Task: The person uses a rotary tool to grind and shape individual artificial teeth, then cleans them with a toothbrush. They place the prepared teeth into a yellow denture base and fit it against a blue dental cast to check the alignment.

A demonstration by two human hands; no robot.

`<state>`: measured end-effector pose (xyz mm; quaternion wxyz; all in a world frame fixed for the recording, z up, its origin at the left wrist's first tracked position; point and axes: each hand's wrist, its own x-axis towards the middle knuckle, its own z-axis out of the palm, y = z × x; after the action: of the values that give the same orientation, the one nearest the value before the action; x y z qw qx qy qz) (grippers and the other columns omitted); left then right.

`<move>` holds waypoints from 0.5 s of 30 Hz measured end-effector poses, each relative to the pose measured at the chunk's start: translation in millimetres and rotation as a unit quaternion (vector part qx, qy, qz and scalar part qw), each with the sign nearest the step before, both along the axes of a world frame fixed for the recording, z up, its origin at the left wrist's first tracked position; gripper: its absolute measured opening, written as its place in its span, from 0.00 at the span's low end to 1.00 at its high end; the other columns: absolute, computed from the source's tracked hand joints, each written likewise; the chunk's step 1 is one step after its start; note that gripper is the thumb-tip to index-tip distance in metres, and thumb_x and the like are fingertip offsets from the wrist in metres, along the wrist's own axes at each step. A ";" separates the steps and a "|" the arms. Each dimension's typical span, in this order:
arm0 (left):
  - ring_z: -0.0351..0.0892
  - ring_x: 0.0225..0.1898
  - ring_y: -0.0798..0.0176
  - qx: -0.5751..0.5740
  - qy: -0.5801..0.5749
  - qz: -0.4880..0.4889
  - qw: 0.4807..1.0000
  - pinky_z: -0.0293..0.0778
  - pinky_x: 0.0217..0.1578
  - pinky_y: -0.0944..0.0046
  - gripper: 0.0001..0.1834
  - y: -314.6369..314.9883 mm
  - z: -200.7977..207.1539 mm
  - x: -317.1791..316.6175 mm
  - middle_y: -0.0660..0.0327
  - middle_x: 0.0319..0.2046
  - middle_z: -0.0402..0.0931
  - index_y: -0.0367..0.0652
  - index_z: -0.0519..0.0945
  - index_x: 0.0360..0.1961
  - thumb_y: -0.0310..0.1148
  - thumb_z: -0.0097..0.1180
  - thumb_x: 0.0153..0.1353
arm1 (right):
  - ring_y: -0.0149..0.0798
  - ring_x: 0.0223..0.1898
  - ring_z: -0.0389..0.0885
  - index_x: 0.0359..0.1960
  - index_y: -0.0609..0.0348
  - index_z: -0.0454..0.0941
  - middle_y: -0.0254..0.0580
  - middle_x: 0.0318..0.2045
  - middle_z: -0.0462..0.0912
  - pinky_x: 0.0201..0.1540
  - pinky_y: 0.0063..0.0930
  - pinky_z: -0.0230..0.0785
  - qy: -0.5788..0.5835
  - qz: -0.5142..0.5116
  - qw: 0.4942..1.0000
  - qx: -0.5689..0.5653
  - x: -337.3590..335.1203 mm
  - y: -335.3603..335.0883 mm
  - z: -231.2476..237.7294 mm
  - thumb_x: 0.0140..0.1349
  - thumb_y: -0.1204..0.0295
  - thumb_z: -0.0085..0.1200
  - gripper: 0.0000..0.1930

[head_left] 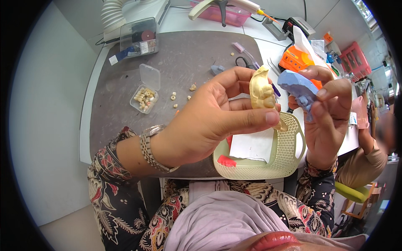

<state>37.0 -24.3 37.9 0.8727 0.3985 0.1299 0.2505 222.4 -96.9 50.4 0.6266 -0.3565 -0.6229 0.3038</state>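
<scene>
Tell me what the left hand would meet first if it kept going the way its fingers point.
Probably the blue dental cast in the right hand. The left hand, holding the yellow cast, points right toward it, with only a narrow gap; depth is unclear.

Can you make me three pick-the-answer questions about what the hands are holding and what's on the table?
1. Where is the basket?
A. On the floor
B. On the table edge, under the hands
C. On the grey mat's far end

2. What colour is the cast in the right hand?
A. Blue
B. Red
C. Green

3. How is the small box on the mat?
A. Shut
B. Upside down
C. Open, lid up

Answers:
1 B: the cream basket sits at the near table edge, right below both hands.
2 A: the right hand pinches a blue cast, while the left hand holds a yellow cast.
3 C: its clear lid stands up and small pale pieces show inside.
</scene>
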 end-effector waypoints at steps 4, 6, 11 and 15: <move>0.74 0.49 0.63 0.028 -0.013 0.029 0.999 0.71 0.53 0.61 0.28 -1.3 -3.8 4.1 0.61 0.43 0.70 0.42 0.64 0.50 0.16 0.60 0.48 | 0.39 0.40 0.76 0.38 0.59 0.64 0.54 0.48 0.67 0.45 0.30 0.73 -0.041 -0.010 0.999 -0.006 1.8 1.6 -0.9 0.58 0.76 0.51 0.10; 0.74 0.48 0.64 0.030 -0.007 0.037 0.999 0.71 0.52 0.63 0.29 -2.5 -2.8 3.9 0.61 0.43 0.70 0.41 0.64 0.50 0.15 0.60 0.48 | 0.39 0.40 0.77 0.38 0.59 0.64 0.53 0.47 0.67 0.45 0.30 0.73 -0.053 -0.010 0.999 -0.007 2.9 1.7 -2.0 0.57 0.77 0.52 0.10; 0.74 0.48 0.64 0.049 0.010 0.045 0.998 0.71 0.51 0.63 0.30 -2.5 -4.3 3.6 0.60 0.44 0.71 0.40 0.63 0.51 0.14 0.60 0.48 | 0.38 0.40 0.76 0.39 0.60 0.64 0.51 0.44 0.68 0.44 0.29 0.73 -0.049 -0.013 0.999 0.000 -2.9 2.3 -5.4 0.57 0.75 0.54 0.12; 0.73 0.49 0.64 0.060 -0.001 0.057 0.997 0.71 0.52 0.63 0.30 -3.5 -8.5 5.4 0.58 0.45 0.71 0.39 0.61 0.52 0.14 0.59 0.48 | 0.38 0.44 0.74 0.41 0.61 0.64 0.49 0.43 0.69 0.46 0.28 0.71 -0.076 -0.006 0.997 0.001 -0.4 1.8 -7.8 0.57 0.73 0.56 0.14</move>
<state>42.5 -27.8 29.4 0.8316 0.4419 0.1362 0.3074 221.9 -95.1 42.6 0.5797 -0.3818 -0.6669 0.2710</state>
